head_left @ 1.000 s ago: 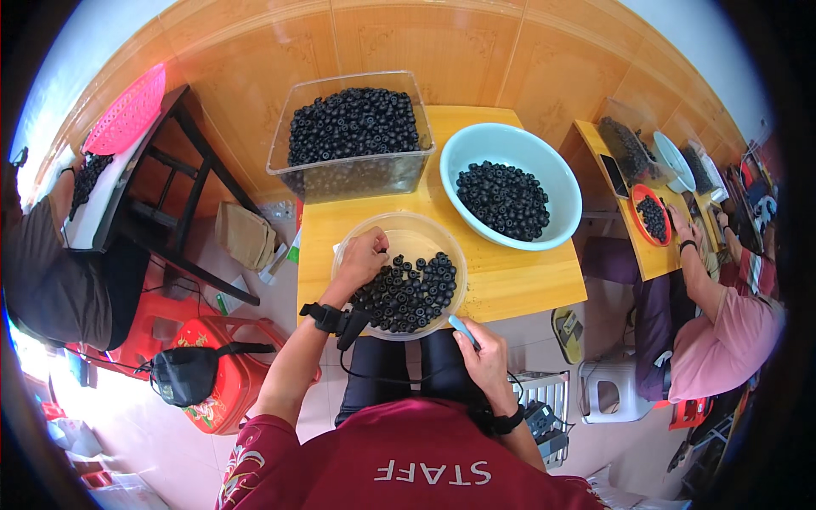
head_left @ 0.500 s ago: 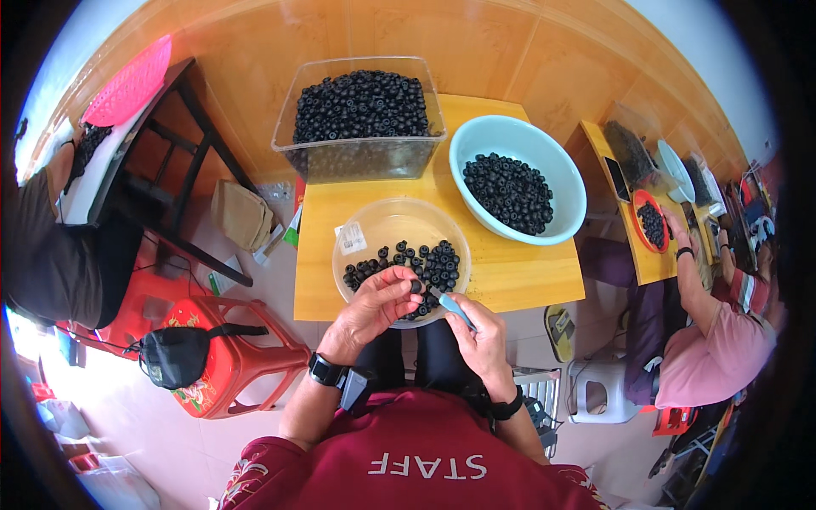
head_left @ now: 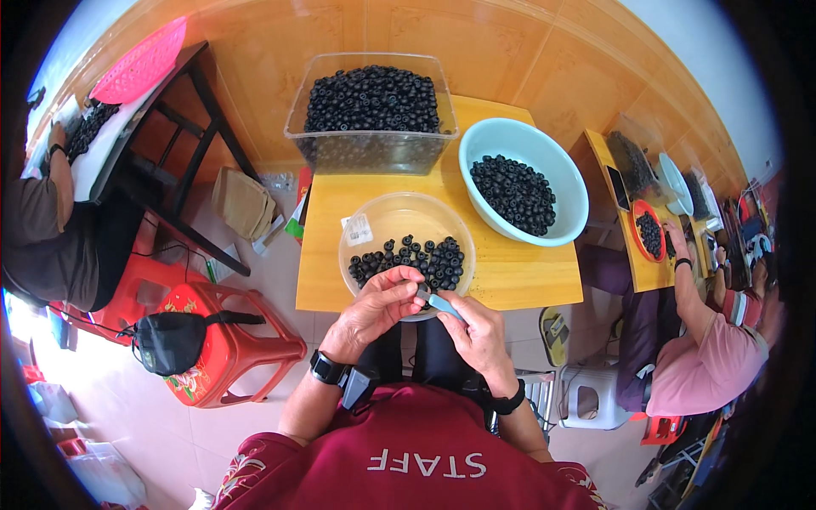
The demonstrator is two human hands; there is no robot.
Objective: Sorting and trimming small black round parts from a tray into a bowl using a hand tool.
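Over the near rim of a round clear plastic tub (head_left: 404,204), my left hand (head_left: 374,310) pinches a small black ring-shaped part (head_left: 422,291) between thumb and fingers. My right hand (head_left: 478,331) is closed around the light blue handle of a small knife (head_left: 444,304). The knife's tip meets the black part, and the fingers partly hide the blade. Loose black parts (head_left: 442,262) of the same kind lie in the tub below. Behind it a clear rectangular bin (head_left: 374,157) is heaped with more, and a pale blue basin (head_left: 568,174) at right holds another pile.
The containers share a small yellow wooden table (head_left: 527,285) against a wood-panelled wall. A red plastic stool (head_left: 246,344) with a black bag (head_left: 170,342) stands at left. People sit at other tables on both sides. A slipper (head_left: 553,336) lies on the floor at right.
The knife has come up against the black part, and my two hands are slightly closer together. The whole view has shifted a little. At left, the other person's forearm shows more.
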